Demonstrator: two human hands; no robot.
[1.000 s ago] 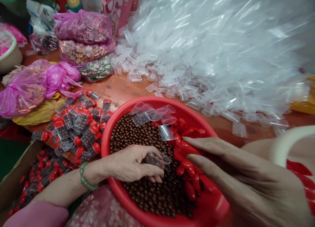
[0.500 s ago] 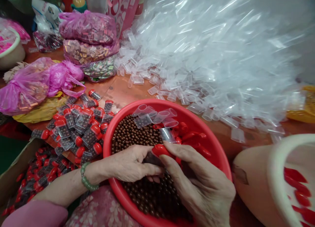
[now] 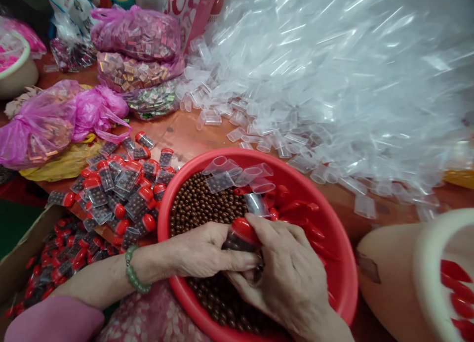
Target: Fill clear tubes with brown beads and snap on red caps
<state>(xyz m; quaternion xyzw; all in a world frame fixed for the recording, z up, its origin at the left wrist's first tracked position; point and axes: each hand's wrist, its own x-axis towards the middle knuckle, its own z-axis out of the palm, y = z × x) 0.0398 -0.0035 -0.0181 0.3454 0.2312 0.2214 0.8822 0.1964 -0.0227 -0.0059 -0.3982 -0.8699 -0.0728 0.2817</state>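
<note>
Over the red basin [image 3: 314, 193], my left hand [image 3: 202, 250] grips a small clear plastic container with a red cap [image 3: 241, 235], dark balls showing inside it. My right hand [image 3: 287, 268] is closed around its right side, index finger beside the cap; its thumb is near my left thumb, and the lower end of the container is hidden. Glossy brown balls [image 3: 202, 201] fill much of the basin. Several empty clear containers [image 3: 237, 176] lie on them near the far rim, and loose red caps [image 3: 292, 201] are at the right.
Filled red-capped containers [image 3: 124, 189] lie heaped on the table to the left, with more in a box [image 3: 70, 258] below. A large pile of empty clear containers [image 3: 314, 85] spreads across the back. Pink bags [image 3: 137, 40] stand far left; a cream bucket [image 3: 403, 263] with red caps is right.
My right hand has moved down and left, from the top of the red cap to the container's side. The cap now stands more upright in my left hand. The view has shifted slightly.
</note>
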